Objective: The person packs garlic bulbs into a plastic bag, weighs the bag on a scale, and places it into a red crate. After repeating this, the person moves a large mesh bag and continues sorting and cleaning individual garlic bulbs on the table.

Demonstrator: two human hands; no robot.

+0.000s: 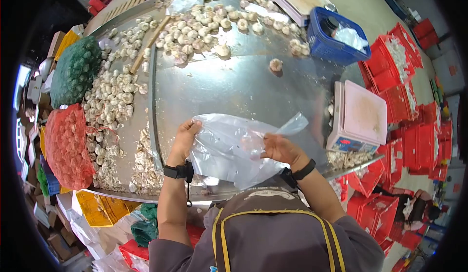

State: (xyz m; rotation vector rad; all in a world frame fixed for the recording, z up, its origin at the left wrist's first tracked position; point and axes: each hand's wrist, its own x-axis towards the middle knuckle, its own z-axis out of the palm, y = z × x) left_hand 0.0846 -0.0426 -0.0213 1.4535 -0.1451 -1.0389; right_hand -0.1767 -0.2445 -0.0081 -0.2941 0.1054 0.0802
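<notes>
A clear plastic bag (222,147) is spread between my hands over the front part of the metal table (234,86). My left hand (186,134) pinches the bag's left upper edge. My right hand (282,149) is at the bag's right side, its fingers closed against the plastic near the opening. No contents show inside the bag. Beyond it, a single garlic bulb (276,65) lies on the metal, and a pile of garlic bulbs (195,30) spreads across the far left part.
A white scale (363,111) stands at the table's right edge, with a blue basket (336,40) behind it. Green (73,72) and red (68,145) net sacks of garlic sit at the left. Stacked red crates (419,145) stand at the right, near another person.
</notes>
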